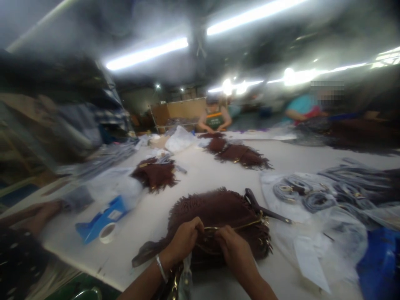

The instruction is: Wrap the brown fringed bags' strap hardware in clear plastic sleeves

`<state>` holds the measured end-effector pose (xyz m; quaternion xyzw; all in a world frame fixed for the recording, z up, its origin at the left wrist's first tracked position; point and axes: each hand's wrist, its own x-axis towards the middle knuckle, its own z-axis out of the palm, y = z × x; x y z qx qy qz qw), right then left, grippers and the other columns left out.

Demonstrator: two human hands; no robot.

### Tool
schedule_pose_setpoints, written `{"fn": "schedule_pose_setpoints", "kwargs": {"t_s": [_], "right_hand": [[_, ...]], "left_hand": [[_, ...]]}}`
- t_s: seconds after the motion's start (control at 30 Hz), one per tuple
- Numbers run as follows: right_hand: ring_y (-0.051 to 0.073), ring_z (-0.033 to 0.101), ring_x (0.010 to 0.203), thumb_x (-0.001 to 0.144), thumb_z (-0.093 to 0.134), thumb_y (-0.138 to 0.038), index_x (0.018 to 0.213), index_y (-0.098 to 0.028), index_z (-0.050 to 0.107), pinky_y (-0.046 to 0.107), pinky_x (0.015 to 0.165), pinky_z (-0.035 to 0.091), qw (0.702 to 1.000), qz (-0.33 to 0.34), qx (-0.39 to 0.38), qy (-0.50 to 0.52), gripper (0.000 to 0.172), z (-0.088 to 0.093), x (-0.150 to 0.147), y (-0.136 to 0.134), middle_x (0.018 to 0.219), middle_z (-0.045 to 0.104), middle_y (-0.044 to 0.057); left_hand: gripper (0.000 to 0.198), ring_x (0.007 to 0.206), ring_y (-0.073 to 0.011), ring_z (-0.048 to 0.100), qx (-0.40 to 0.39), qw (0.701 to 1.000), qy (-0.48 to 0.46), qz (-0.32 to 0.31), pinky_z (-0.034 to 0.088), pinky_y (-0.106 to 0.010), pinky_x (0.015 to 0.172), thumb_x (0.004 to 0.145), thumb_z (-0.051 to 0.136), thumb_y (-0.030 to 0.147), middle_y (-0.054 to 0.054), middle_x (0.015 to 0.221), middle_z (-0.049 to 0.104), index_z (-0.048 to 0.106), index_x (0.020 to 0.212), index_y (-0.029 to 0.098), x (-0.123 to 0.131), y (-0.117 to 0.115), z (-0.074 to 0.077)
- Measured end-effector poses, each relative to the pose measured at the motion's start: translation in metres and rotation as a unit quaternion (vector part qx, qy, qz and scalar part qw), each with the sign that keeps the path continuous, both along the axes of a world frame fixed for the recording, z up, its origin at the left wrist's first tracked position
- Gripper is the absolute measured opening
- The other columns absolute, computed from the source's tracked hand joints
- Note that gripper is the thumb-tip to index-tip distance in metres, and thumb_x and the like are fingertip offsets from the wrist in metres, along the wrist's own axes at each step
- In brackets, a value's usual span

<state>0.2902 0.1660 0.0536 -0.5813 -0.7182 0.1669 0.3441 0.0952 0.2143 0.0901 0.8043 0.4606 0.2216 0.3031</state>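
A dark brown fringed handbag [215, 206] lies on the table in front of me, with a gold-coloured zipper [246, 225] along its near side. My left hand [183, 238], a silvery band on its wrist, is closed on the bag's edge at the left part of the zipper. Just to the right, my right hand [233, 246] pinches the same edge, its fingertips partly hidden. A dark strap [270, 212] runs off the bag's right end, and another strap end [145, 252] sticks out at the left. Below my left hand hangs a gold chain [175, 286].
On the white table [200, 166] lie more brown fringed bags [156, 173], a blue tape dispenser [103, 218], a tape roll [108, 233] and wrapped straps [287, 189]. Clear plastic [340, 233] is at the right. A co-worker's arm [37, 216] reaches in at left; other people work farther back.
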Motion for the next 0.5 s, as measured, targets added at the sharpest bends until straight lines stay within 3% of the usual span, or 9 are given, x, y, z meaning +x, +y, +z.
{"fn": "schedule_pose_setpoints", "kwargs": {"t_s": [0.27,0.37,0.5], "right_hand": [[0.015,0.062,0.072,0.082,0.05,-0.017,0.078,-0.025,0.061,0.025,0.066,0.039,0.988,0.043,-0.093,0.111,0.014,0.011,-0.017,-0.005,0.075,0.067,-0.004],[0.017,0.062,0.076,0.083,0.047,-0.018,0.081,-0.024,0.062,0.026,0.07,0.041,0.988,0.031,-0.09,0.121,0.017,0.007,-0.023,-0.007,0.08,0.067,-0.001],[0.018,0.062,0.075,0.084,0.049,-0.026,0.078,-0.022,0.061,0.027,0.071,0.044,0.969,0.031,-0.13,0.209,0.014,-0.002,-0.02,-0.003,0.076,0.067,0.0]], "left_hand": [[0.03,0.085,-0.0156,0.058,-0.024,0.999,-0.032,-0.031,0.04,-0.027,0.08,0.076,0.039,0.007,-0.001,0.085,0.064,0.066,0.081,0.02,-0.004,0.002,0.0],[0.025,0.088,-0.0161,0.058,-0.048,0.997,-0.022,-0.049,0.041,-0.026,0.079,0.072,0.051,0.011,-0.001,0.091,0.063,0.067,0.089,0.022,-0.006,0.001,0.006],[0.032,0.088,-0.0162,0.056,-0.037,0.997,-0.004,-0.061,0.04,-0.026,0.077,0.065,0.058,0.008,0.0,0.093,0.061,0.066,0.093,0.023,-0.006,0.001,0.007]]}}
